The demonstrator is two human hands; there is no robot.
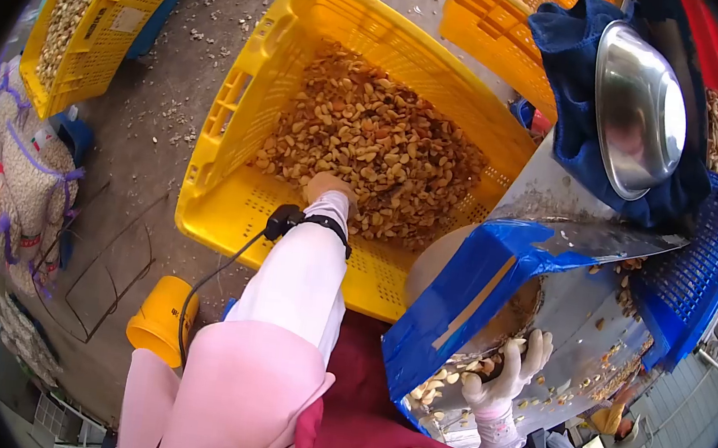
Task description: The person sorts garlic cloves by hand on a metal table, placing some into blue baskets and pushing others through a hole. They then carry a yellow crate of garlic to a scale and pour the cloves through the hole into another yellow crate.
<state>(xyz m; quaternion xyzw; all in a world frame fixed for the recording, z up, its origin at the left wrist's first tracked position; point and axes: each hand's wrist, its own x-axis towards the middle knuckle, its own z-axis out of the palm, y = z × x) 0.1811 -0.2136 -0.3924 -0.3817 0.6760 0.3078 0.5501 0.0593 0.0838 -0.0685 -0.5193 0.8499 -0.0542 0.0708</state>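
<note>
My left hand (328, 187) reaches into a yellow perforated crate (243, 199) and touches the near edge of a heap of small tan and brown clove-like pieces (384, 148). Its fingers are mostly hidden, so their grip does not show. A black band with a cable circles that wrist. My right hand (511, 376), in a white glove, is over a metal work surface (572, 360) with its fingers apart. Pale clove-like pieces (433, 389) lie beside and below it. A blue-taped panel edge (446, 312) stands between the crate and that hand.
A steel bowl (642, 109) rests on dark blue cloth (570, 89). There is a blue basket (696, 264) at right and a yellow bucket (161, 317) at lower left. Another filled yellow crate (108, 27) and mesh sacks (22, 180) stand left. People work at lower right.
</note>
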